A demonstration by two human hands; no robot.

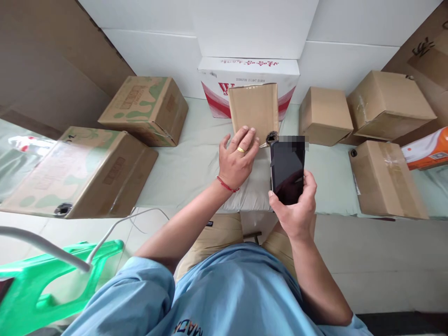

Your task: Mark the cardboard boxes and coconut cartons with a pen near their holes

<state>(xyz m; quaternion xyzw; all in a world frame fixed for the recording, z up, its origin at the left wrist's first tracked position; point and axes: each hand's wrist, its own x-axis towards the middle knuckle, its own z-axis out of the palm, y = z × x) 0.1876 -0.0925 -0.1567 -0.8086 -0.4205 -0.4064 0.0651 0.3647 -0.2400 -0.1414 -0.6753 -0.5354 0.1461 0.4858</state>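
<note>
My left hand [238, 156] lies with spread fingers on the lower part of a flat brown cardboard piece [254, 105], with a gold ring and a red bracelet showing. The cardboard leans toward a white and red carton [248, 70] behind it. In my right hand [297, 205] is a black smartphone [289, 170], held upright by its lower end, its dark screen facing me. A small dark round item [271, 137] sits at the cardboard's lower right corner, just beside the top of the phone.
Brown boxes with green print [143, 105] stand at the left, and plain brown boxes [325, 114] at the right. An orange and white package [429, 148] is at the far right. A green plastic stool [21, 289] and grey cable [45, 245] are at lower left.
</note>
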